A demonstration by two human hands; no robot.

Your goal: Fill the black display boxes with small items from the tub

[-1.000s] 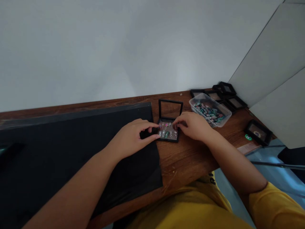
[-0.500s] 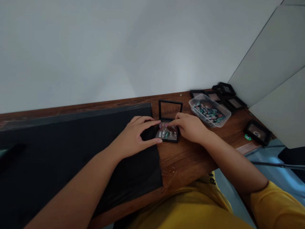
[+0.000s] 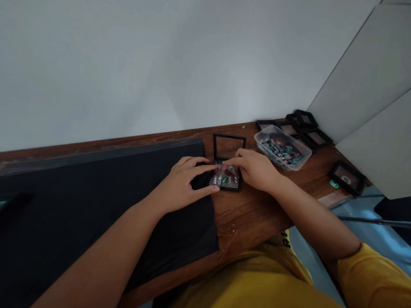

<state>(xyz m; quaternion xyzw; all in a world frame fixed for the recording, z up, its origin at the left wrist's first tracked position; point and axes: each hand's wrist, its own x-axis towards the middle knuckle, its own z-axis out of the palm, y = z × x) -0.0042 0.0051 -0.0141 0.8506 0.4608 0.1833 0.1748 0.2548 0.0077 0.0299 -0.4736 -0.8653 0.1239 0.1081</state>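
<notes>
While keeping left hand [image 3: 182, 184], thumb and forefinger apart, at the open black case [image 3: 230, 187] on the bench [image 3: 253, 211], now reaching with right hand [image 3: 258, 169], grip impossible to tell, farther left than a second ago over the case's far part, with the clear tub [image 3: 271, 157] beyond.

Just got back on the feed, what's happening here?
Someone is working bare-handed at a small black case on a wooden table, its lid standing open. Glossy pieces lie inside. The left hand is spread at the case's left side; the right hand reaches over the upper pieces, though whether it grips one is unclear. Beyond it sits a clear tub of similar pieces.
</notes>
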